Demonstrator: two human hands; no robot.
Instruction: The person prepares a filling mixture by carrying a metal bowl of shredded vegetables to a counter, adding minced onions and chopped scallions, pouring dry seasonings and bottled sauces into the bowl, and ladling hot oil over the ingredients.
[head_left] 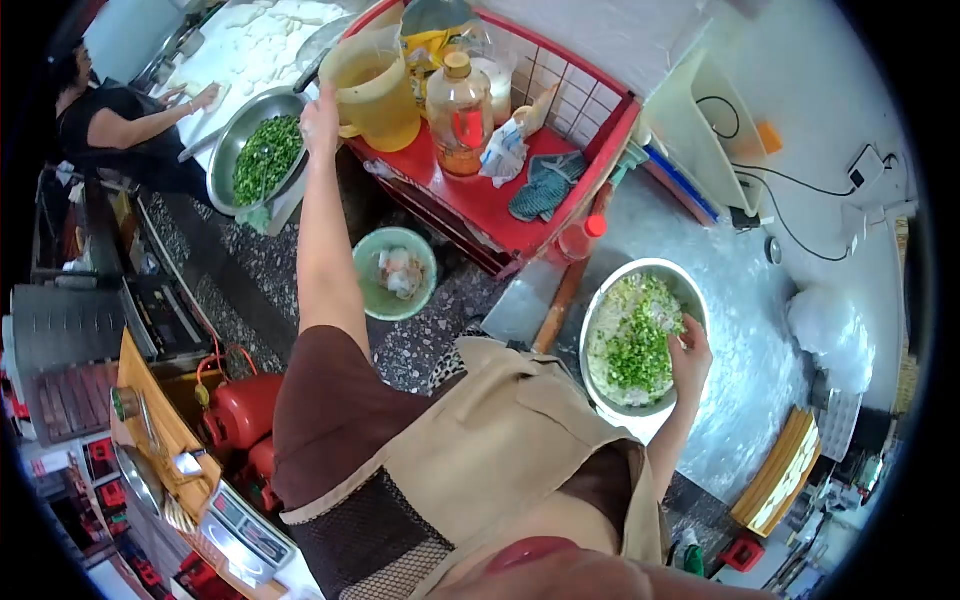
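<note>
My right hand is closed over the right rim of a metal bowl, fingers curled inside near the food. Chopped green onions lie in it on top of a pale, shredded-looking filling. Stretched far forward, my left arm ends with my left hand beside a yellowish plastic pitcher, at the left end of a red rack. Its fingers look closed, but what they grip is unclear. Just left of that hand is a larger metal bowl of chopped greens with a spoon in it.
On the red rack stand a large bottle and a blue-grey cloth. A green basin sits below. Another person works at a floury table. Red gas cylinders stand left of me.
</note>
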